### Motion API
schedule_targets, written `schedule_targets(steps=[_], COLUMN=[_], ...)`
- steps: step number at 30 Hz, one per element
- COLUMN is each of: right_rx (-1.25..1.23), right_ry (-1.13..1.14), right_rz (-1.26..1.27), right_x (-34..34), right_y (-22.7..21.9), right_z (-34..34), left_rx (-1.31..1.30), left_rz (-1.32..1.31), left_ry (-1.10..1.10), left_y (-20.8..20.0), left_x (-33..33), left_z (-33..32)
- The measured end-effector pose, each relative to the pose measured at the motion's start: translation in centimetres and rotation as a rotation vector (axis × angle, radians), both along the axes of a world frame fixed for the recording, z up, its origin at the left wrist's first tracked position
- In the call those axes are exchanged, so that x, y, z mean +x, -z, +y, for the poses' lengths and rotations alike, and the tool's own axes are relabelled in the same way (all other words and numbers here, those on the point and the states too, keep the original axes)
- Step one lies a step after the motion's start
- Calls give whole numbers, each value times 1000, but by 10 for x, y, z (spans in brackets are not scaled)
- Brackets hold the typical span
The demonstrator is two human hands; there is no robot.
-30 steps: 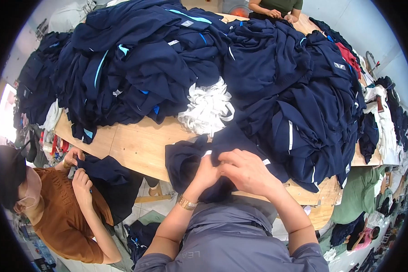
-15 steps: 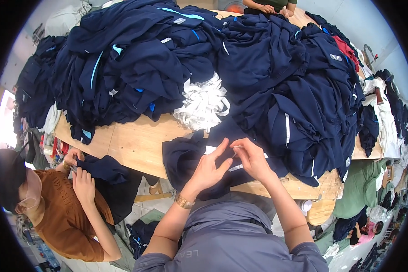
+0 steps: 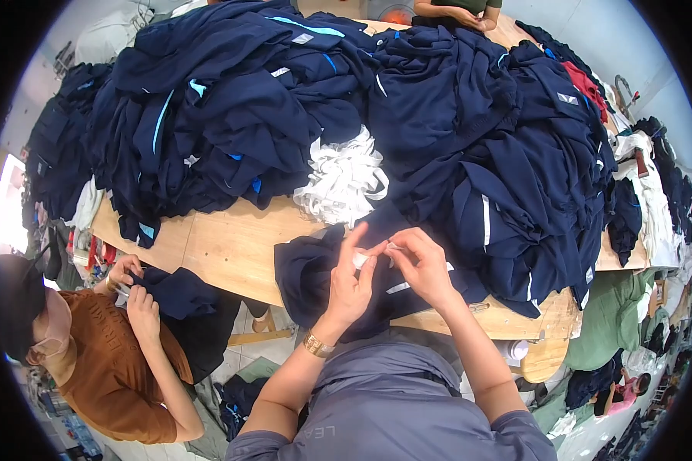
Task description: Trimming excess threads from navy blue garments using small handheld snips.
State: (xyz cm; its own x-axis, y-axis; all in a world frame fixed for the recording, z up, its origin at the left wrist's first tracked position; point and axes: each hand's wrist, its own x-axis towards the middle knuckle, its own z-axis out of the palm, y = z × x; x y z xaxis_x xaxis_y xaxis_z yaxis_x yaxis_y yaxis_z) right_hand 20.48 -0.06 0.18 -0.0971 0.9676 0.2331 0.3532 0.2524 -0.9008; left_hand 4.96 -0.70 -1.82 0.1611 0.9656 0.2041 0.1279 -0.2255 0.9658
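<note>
My right hand (image 3: 425, 273) is closed in a pinch on a small white strip (image 3: 394, 247), its far end hidden by the fingers. Beside it, my left hand (image 3: 350, 283) has its fingers apart, with one fingertip reaching to the pinched strip. White shows in the gap between left thumb and finger; whether it is a stripe on the cloth below cannot be made out. Both hands are above a crumpled navy garment (image 3: 304, 269) with a white stripe (image 3: 399, 288), at the near table edge. Just beyond lies a tangled heap of white strips (image 3: 338, 180).
Navy garment piles rise at the far left (image 3: 231, 100) and right (image 3: 530, 169) of the wooden table (image 3: 231, 246). A brown-shirted person (image 3: 115, 361) handles dark cloth at left; another person's hands (image 3: 469, 17) show across the table. Green cloth (image 3: 611, 315) hangs at right.
My left hand has turned more upright and shifted slightly left, a finger now reaching toward the right hand. My right hand has moved slightly up and left, showing more of the white strip.
</note>
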Motion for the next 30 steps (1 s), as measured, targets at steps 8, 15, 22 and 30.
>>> schedule_targets(steps=[8, 15, 22, 30], right_rx=[182, -249, -432, -400], right_ry=[-22, -115, -249, -365], right_rz=[-159, 214, 486, 631], right_x=[-4, -4, 0, 9], right_y=[-3, 2, 11, 26], right_z=[5, 9, 16, 20], left_rx=[-252, -323, -209, -324], left_rz=[-506, -662, -286, -281], left_ry=[-202, -14, 11, 127], left_y=[-4, 5, 12, 7], left_x=[2, -2, -9, -19], left_z=[7, 6, 9, 20])
